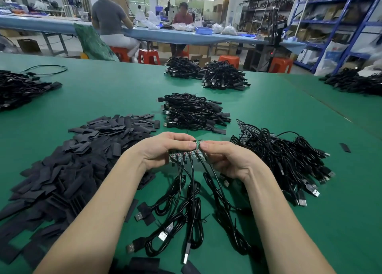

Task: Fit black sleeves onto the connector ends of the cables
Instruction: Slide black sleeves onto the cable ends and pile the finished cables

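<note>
Cables gripped by left hand at board ends, fanned above bench; one board pinched by right hand; sleeve pile left.

I see glossy black plastic-jacketed cables with shiny silver metal plug tips, a matt, dull heap of flat black sleeves, and a smooth matt green tabletop.

cables: black, bare board ends fanned, held up | sleeves: flat black heap, left
</note>
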Motion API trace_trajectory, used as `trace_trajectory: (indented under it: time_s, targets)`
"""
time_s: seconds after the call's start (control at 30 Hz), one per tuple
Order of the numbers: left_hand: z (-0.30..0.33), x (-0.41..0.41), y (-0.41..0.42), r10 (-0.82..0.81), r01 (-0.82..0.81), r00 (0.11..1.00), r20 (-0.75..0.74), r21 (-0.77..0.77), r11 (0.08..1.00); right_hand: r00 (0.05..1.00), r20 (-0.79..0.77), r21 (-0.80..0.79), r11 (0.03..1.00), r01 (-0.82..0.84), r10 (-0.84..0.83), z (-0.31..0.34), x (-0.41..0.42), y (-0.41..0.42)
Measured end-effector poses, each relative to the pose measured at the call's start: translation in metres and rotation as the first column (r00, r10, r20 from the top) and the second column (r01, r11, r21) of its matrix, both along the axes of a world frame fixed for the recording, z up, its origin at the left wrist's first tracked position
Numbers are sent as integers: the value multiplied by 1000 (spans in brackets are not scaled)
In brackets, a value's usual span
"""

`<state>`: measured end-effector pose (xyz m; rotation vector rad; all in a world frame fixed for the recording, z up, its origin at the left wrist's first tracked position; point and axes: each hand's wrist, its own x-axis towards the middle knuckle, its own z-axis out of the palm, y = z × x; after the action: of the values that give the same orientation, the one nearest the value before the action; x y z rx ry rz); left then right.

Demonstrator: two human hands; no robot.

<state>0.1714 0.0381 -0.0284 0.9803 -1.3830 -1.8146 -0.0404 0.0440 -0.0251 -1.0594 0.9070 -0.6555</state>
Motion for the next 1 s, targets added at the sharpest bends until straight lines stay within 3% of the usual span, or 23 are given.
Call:
trace_trajectory:
  time_s: [0.4,0.47,0.53,0.63,0.7,0.77,0.83,0.93,1.0]
  targets:
    - [1,-3,5,43,-30,982,-186,72,997,994,107,48,999,-12,7,-5,2,-1]
    - [3,2,5,-10,11,995,-100,10,1000,1000,20,-10,1000,23,-23,1,-2,-2]
    - [3,9,5,17,-15,998,54,-42,999,974,-93,-83,976,201,-208,7,-10,-3]
    - [3,13,2,136,-86,940,313,-169,982,814,-186,-297,821,488,-551,12,-18,-7]
    - [5,9,0,174,-42,871,459,-285,958,831,-79,-290,810,510,-551,17,-17,-8]
    - [7,-1,-1,270,-11,805,528,-442,897,900,30,-202,879,431,-435,24,-12,-5]
    - [9,-17,1,366,-114,840,400,-529,841,924,28,-181,907,380,-381,27,-10,-4]
    - [7,-41,6,300,-301,953,-39,-222,927,893,-53,-207,880,428,-447,23,-9,-6]
    - [2,-51,7,281,-302,947,-158,-124,945,879,-74,-204,870,449,-472,23,-10,-7]
